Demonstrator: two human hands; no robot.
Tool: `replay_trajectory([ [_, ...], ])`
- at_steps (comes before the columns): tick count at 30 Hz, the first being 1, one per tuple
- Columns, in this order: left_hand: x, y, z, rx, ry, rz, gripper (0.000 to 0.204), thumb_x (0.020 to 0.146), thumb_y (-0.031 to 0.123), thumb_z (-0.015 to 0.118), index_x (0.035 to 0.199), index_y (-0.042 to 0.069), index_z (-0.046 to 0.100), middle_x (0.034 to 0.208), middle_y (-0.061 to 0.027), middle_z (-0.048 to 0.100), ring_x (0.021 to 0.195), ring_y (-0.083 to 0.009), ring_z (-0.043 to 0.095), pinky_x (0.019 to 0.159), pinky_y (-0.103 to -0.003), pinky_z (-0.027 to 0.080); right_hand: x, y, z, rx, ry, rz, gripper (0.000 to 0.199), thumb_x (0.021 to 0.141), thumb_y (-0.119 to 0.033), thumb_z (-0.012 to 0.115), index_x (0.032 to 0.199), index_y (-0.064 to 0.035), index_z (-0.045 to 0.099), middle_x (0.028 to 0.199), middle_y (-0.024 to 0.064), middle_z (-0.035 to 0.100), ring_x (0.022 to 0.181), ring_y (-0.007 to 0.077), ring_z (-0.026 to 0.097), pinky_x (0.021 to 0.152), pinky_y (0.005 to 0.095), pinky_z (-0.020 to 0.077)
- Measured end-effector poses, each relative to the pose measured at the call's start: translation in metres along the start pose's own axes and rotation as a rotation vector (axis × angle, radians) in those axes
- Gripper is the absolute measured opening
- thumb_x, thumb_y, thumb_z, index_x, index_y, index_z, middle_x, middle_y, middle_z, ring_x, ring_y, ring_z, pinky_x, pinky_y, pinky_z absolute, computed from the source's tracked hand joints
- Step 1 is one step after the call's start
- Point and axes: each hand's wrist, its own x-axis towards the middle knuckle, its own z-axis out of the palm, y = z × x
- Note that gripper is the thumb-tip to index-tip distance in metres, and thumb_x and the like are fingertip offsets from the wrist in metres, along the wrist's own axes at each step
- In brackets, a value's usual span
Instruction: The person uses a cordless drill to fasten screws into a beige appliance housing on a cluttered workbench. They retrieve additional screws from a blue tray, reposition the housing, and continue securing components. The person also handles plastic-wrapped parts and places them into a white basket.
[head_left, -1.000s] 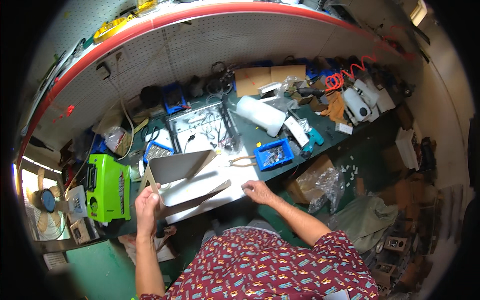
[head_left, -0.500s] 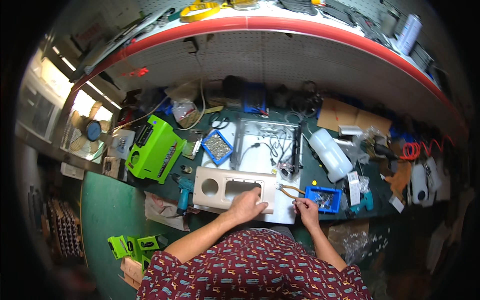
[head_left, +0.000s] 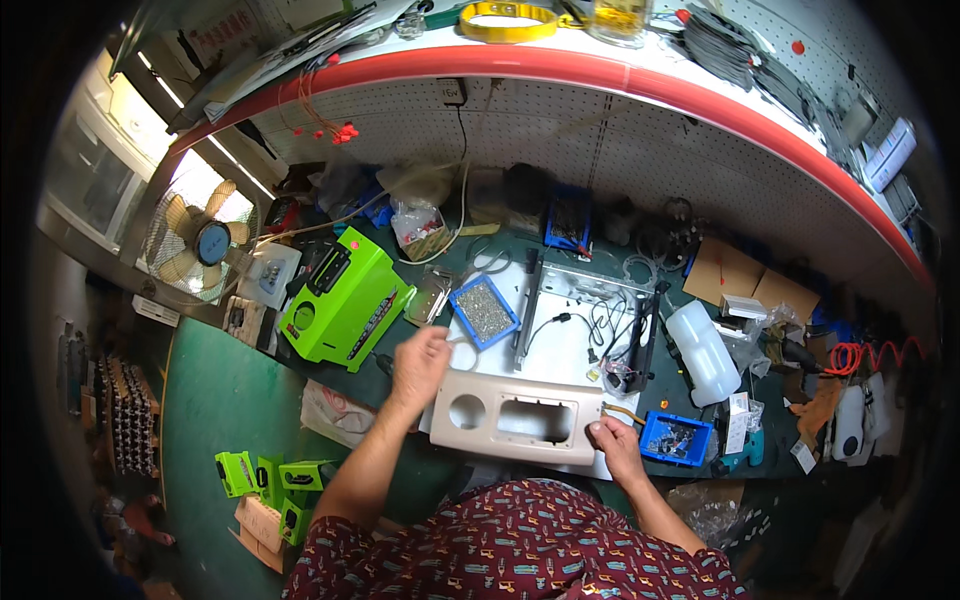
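Note:
A beige panel (head_left: 482, 402) with a round hole and a larger rectangular opening lies in front of me at the bench's near edge. My right hand (head_left: 618, 452) grips its right end, thumb on the top face. Off the panel's far left corner, my left hand (head_left: 420, 368) is raised with curled fingers; whatever they may hold is hidden. Just beyond it sits a blue tray of small metal fasteners (head_left: 484, 310). Pliers (head_left: 624, 412) lie beside the panel's right end, partly hidden, next to a blue bin of small parts (head_left: 676, 440).
A metal frame with loose cables (head_left: 585, 283) stands behind the panel on a white sheet. To the left are a bright green housing (head_left: 345, 305) and a fan (head_left: 205, 240). A translucent plastic tank (head_left: 703, 352) lies at the right. Overhead runs a red-edged shelf (head_left: 560, 64).
My left hand has left the panel and moved up and left toward the fastener tray. My right hand has gone from beside the pliers to the panel's right end. The view has shifted.

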Motion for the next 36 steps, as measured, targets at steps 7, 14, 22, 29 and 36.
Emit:
replay_trajectory([
  [7,0.129,-0.148,0.005,0.792,-0.336,-0.184,0.091,0.076,0.038,0.085,0.147,-0.001,0.042,0.119,-0.0225,0.070,0.110,-0.0370,0.069,0.091,-0.046,0.055,-0.021,-0.003,0.031,-0.029,0.392,-0.013,0.022,0.098,-0.019,0.064,0.101,0.0024,0.071,0.085,-0.0028,0.063,0.075,0.0057,0.051,0.069,0.0225,0.0423],
  [14,0.167,-0.209,0.039,1.072,-0.598,-0.207,0.125,0.073,0.037,0.087,0.162,0.003,0.006,0.125,-0.0195,0.068,0.117,-0.0351,0.066,0.092,-0.041,0.056,-0.057,0.006,0.037,0.253,0.696,-0.031,0.024,0.101,-0.014,0.062,0.114,0.0052,0.066,0.101,0.0113,0.072,0.080,0.0142,0.064,0.075,0.0289,0.0558],
  [22,0.193,-0.251,-0.013,0.600,-0.277,-0.280,0.047,0.095,0.022,0.056,0.135,-0.002,0.052,0.127,-0.0318,0.062,0.121,-0.0493,0.059,0.104,-0.052,0.046,-0.049,-0.015,0.041,0.198,0.776,-0.049,0.023,0.100,-0.016,0.064,0.114,0.0034,0.068,0.103,0.0108,0.073,0.090,0.0165,0.069,0.077,0.0306,0.0580],
  [29,0.113,-0.025,-0.057,-0.316,-0.556,-0.042,0.026,0.102,0.017,0.059,0.121,-0.001,0.060,0.102,-0.0057,0.071,0.083,-0.0105,0.066,0.072,-0.026,0.054,-0.032,-0.019,0.040,0.194,0.695,-0.026,0.023,0.095,-0.012,0.070,0.113,0.0023,0.070,0.103,0.0081,0.074,0.092,0.0140,0.069,0.081,0.0288,0.0555],
  [36,0.008,0.066,0.020,-0.072,-0.984,0.094,0.037,0.094,0.018,0.072,0.124,0.001,0.058,0.103,-0.0090,0.069,0.087,-0.0125,0.066,0.072,-0.026,0.056,-0.005,-0.010,0.034,0.369,0.267,0.125,0.033,0.096,-0.022,0.070,0.120,0.0018,0.069,0.104,0.0053,0.072,0.090,0.0097,0.066,0.083,0.0247,0.0522],
])
